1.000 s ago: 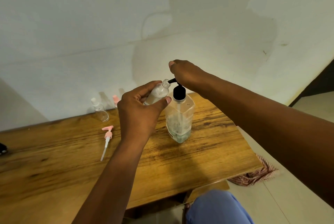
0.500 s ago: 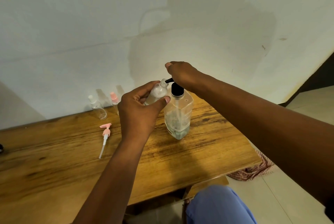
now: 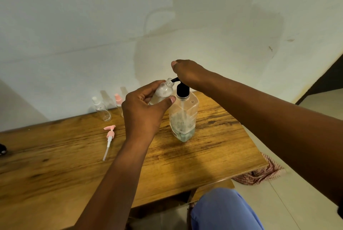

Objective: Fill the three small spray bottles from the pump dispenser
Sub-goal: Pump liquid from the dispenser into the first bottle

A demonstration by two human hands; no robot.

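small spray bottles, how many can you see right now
3. One uncapped, held tilted in the left hand at the pump spout: small spray bottle. Two stand by the wall: clear-capped bottle and pink-capped bottle, partly hidden behind the hand.
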